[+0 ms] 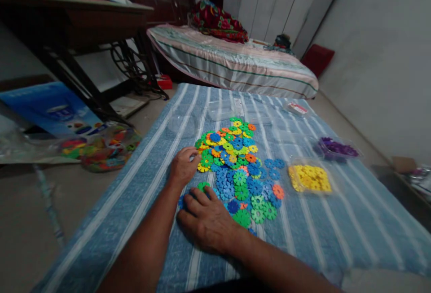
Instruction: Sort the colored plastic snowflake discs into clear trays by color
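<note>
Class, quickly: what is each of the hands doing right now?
Left hand: curled at the edge of the disc pile; grip cannot be told.
Right hand: open, flat on the striped cloth.

Left hand (183, 167) and right hand (207, 221) both bare. Left forearm (144, 243) and right forearm (279, 264) uncovered along all that shows. Dark strip (232, 286) at bottom edge between them, too dim to identify.
</note>
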### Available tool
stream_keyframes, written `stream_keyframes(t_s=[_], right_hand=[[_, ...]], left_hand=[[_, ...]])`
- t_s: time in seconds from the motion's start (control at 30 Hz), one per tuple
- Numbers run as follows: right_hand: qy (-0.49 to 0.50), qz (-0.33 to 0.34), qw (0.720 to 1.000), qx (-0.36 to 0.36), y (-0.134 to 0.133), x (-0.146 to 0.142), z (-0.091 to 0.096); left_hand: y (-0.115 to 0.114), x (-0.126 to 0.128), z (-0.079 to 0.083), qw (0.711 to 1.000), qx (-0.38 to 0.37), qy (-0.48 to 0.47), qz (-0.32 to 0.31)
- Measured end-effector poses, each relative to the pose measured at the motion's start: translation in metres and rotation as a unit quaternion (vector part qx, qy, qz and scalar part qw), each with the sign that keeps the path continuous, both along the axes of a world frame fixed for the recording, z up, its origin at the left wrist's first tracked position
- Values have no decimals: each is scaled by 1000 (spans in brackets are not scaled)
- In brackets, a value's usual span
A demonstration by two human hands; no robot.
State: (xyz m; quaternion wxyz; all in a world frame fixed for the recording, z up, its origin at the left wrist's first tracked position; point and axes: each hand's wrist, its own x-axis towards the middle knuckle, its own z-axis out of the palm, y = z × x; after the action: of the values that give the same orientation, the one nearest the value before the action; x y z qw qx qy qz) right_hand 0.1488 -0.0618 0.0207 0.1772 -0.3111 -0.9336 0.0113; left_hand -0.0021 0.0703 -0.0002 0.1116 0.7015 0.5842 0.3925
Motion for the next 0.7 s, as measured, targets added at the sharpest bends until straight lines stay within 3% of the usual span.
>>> stream_keyframes(t_s=[0.2, 0.3, 0.53, 0.7], right_hand=[[22, -119, 992, 18, 18, 29, -12], [66, -168, 983, 16, 12, 50, -10], [63, -130, 988, -49, -32, 93, -14], [47, -161, 985, -45, -9, 89, -16]], left_hand=[[2, -1, 1, 1000, -5, -3, 0], [4, -2, 1, 1000, -5, -3, 1], [8, -8, -1, 1000, -4, -7, -3], [10, -8, 0, 1000, -5, -7, -1]])
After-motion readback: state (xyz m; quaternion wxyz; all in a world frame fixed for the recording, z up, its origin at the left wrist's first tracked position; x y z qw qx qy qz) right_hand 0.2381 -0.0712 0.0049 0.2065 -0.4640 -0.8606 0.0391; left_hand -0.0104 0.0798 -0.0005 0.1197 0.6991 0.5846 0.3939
